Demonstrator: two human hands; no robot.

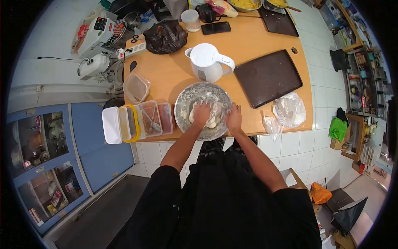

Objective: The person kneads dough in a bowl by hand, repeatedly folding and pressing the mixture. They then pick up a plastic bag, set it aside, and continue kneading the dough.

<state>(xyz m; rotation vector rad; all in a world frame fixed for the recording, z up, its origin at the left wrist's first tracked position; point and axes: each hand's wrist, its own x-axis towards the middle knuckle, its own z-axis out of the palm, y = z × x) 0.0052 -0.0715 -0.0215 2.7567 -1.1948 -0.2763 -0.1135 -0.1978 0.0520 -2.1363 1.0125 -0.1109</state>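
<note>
A metal mixing bowl [180,99], dusted with flour inside, sits at the near edge of the table. In it lies a lump of pale dough [213,121] with loose flour around it. My left hand [202,113] is down in the bowl, its fingers curled into the dough and partly hidden by it. At the bowl's right side, my right hand [234,118] grips the rim, thumb and fingers closed around it. Just behind the bowl stands a white electric kettle [206,62], its handle turned to the right.
Left of the bowl are plastic containers [150,118], one with a spoon, and an open tub [137,88]. A dark baking tray [269,79] and plastic bags [290,110] lie right. Farther back are a black bag [166,36], a phone [216,28] and a jar [190,20].
</note>
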